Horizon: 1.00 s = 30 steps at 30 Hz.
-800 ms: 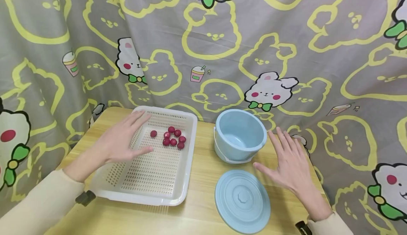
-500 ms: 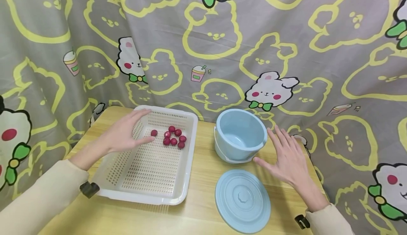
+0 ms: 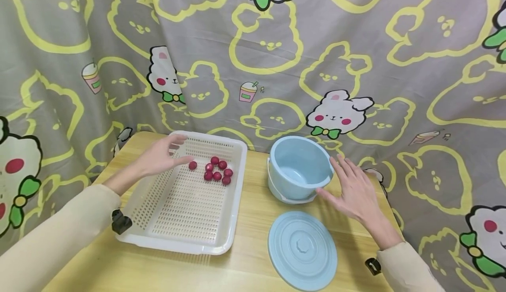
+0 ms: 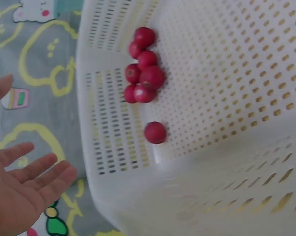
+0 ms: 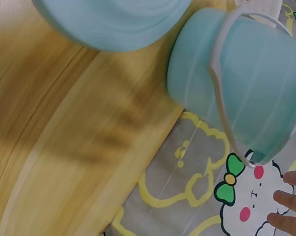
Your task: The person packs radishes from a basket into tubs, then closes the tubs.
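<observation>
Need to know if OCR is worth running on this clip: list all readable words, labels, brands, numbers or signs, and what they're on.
None readable in any view.
White basket: no text seen.
Red round items: no text seen.
Blue bucket: no text seen.
Blue lid: no text seen.
Curtain: cartoon prints; the green patches on its printed cups are too small to tell if they bear letters.
</observation>
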Available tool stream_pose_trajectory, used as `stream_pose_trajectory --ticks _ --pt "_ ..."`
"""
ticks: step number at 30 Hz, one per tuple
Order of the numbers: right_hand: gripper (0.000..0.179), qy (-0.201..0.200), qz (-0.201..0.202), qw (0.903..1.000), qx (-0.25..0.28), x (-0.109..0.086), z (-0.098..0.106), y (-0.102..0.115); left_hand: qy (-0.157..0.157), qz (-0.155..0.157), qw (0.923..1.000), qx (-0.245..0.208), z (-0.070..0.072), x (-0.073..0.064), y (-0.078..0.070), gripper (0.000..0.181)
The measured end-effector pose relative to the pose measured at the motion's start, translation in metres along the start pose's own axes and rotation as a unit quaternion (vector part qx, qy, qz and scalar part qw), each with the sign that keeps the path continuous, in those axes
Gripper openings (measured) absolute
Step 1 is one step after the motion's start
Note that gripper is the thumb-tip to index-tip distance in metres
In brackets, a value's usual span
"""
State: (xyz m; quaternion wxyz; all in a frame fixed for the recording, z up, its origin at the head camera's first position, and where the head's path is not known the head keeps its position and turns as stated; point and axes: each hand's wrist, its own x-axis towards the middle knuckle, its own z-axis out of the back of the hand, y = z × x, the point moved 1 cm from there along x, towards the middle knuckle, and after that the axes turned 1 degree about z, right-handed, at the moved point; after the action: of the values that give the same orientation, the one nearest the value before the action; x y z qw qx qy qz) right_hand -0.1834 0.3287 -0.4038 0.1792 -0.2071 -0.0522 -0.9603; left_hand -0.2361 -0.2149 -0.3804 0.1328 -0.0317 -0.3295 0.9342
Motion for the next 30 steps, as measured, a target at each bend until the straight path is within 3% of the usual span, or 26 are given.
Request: stream_pose_trajectory --ticks 8,17,25,30 --pt "0.096 0.031 -0.005 0.9994 -0.012 0.000 -0.009 -0.006 0.009 0.044 0.9984 -0.033 -0.011 0.011 0.009 0.076" --pt "0.088 0.024 -0.002 0.9997 -0.009 0.000 -0.014 -0.013 0.011 0.089 0.9950 -0.042 -0.016 0.021 0.013 0.068" --pt "0.082 0.017 0.007 0.9998 -0.011 0.004 -0.013 -0.014 0.024 0.123 0.9886 -0.083 -0.024 0.029 0.018 0.069" --pt "0.082 0.020 0.011 0.9997 -0.012 0.004 -0.013 -0.014 0.037 0.158 0.9801 -0.115 -0.031 0.036 0.023 0.061"
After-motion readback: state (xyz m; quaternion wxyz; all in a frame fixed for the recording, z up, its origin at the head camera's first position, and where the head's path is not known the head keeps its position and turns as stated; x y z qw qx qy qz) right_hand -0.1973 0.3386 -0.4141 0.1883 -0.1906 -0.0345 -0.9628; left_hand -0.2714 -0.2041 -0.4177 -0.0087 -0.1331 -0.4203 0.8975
